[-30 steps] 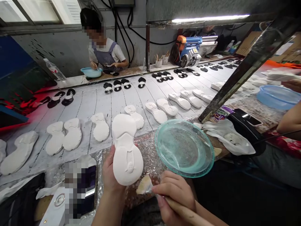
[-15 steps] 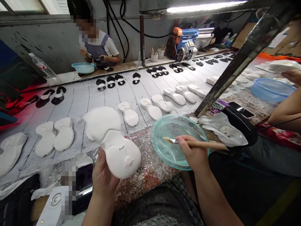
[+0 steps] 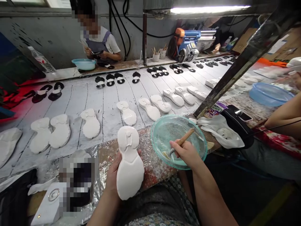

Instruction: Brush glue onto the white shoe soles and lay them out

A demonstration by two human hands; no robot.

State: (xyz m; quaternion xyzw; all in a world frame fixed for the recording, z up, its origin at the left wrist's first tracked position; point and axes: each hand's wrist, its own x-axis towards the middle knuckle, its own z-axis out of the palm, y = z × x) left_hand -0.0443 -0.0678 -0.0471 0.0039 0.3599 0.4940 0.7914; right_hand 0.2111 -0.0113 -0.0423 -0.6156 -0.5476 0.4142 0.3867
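My left hand [image 3: 114,172] is closed around the edges of a white shoe sole [image 3: 130,166], held upright with its moulded face toward me. Its surface looks smooth and slightly glossy. In my right hand [image 3: 187,153] is a brush with a wooden handle [image 3: 187,136]. The bristles point down inside a turquoise plastic bowl [image 3: 154,149], near its front left wall. Whitish liquid lies in the bowl; whether the bristle tips touch it I cannot tell. More white soles [image 3: 128,113] rest in a row on the belt beyond my hands.
The white lined belt [image 3: 75,103] carries black shoe uppers [image 3: 136,77] along its far side. A slanted metal post [image 3: 225,75] rises right of the bowl. Across sits a person [image 3: 101,40] with a blue bowl [image 3: 83,64]. A phone [image 3: 240,112] and a white device [image 3: 48,204] lie nearby.
The white sole has turned over end and moved lower and nearer to me. My right hand has tipped the brush so its bristles point down into the bowl.
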